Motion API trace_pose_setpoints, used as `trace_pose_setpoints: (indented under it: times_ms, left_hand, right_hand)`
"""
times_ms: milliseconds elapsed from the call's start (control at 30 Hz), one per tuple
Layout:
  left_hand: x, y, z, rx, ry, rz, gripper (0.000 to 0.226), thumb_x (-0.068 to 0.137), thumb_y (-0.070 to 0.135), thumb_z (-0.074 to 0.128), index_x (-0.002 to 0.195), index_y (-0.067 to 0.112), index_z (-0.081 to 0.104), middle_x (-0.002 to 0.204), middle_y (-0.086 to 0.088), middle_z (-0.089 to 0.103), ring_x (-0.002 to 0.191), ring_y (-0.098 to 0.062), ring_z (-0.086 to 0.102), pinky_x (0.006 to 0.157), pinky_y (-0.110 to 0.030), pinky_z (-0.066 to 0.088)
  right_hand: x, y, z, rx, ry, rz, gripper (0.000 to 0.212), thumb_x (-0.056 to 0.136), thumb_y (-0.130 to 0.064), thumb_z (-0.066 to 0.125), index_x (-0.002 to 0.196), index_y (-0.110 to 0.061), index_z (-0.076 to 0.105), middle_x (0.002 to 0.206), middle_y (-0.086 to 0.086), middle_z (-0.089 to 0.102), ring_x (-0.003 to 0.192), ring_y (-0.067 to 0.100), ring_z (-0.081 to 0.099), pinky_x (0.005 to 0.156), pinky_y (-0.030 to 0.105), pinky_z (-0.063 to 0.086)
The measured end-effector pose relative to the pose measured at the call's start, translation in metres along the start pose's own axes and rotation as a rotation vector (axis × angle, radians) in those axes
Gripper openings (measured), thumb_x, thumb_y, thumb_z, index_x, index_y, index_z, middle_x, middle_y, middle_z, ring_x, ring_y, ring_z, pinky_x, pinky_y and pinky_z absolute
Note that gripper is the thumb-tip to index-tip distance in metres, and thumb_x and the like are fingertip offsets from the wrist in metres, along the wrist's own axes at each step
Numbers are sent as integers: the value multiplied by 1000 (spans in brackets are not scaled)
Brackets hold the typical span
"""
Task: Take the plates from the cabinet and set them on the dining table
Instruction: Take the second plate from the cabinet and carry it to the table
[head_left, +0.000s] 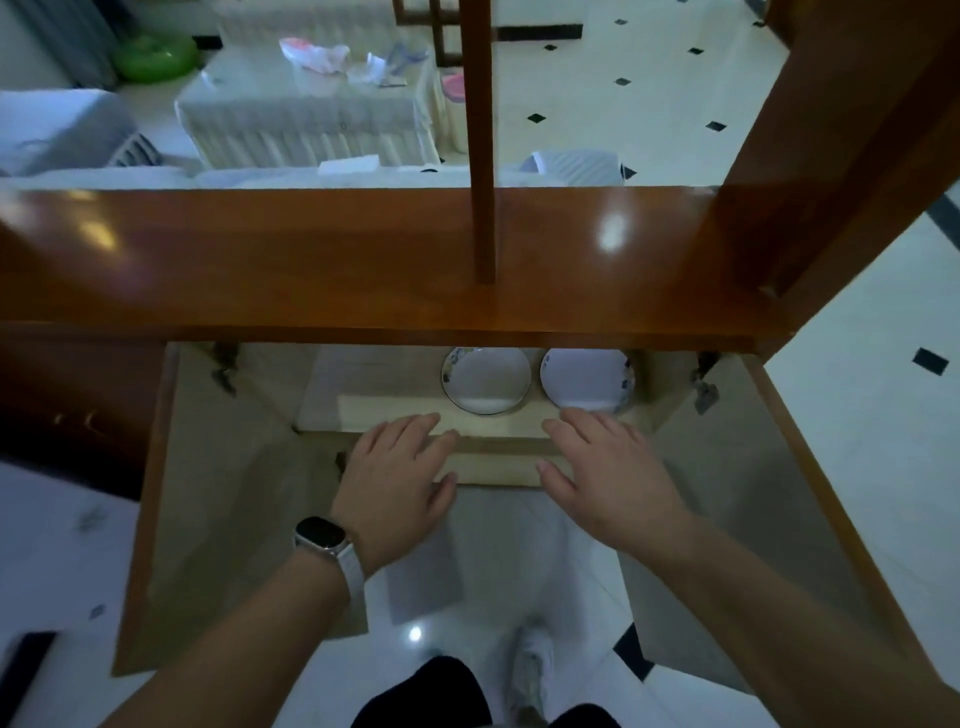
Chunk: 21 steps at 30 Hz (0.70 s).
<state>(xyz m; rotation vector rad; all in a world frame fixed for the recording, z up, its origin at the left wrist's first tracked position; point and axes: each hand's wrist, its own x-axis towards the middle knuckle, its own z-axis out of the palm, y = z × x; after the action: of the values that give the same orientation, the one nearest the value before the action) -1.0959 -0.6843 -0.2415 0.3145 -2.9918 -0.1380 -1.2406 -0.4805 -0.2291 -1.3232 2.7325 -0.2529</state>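
Observation:
Two white plates with dark rims and small flower prints lie side by side on a shelf inside the open wooden cabinet (363, 270): the left plate (485, 380) and the right plate (587, 378). The cabinet's top board hides their far edges. My left hand (397, 480), with a watch on its wrist, hovers palm down just in front of the shelf edge, fingers apart and holding nothing. My right hand (605, 467) is stretched out the same way, its fingertips close to the right plate's near rim without touching it.
Both cabinet doors swing out toward me, the left door (208, 509) and the right door (753, 519). A vertical wooden post (480, 156) rises from the cabinet top. Beyond it stands a cloth-covered table (311, 114) with bags on it. My feet stand on white tiled floor (857, 415).

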Motion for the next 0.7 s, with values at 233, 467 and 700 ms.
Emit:
trace_pose_setpoints:
  times_ms: [233,467,700]
  left_hand:
    - [33,-30,34,-79,-19,-44,46,86,41,46,119,15,65,123,-10,64,110,-31,60,93,-44,47]
    - [76,-68,106,-178,-154,-97,57,85,46,39,126,14,60,128,-12,61,115,-35,56,93,-47,44]
    - [97,-105,217,-584,-244,-514,48,92,31,57,136,13,51,137,-12,51,124,-32,46,99,-37,40]
  right_hand:
    - [47,7,29,15,-130,47,50,98,-49,36,140,-25,45,140,-3,48,128,20,43,102,39,35]
    - [85,13,91,126,-107,162,54,91,-48,36,127,-15,59,124,6,61,111,29,56,86,44,48]
    - [142,38,183,483,-213,463,50,95,-45,48,139,-21,45,131,5,55,116,24,55,97,41,46]
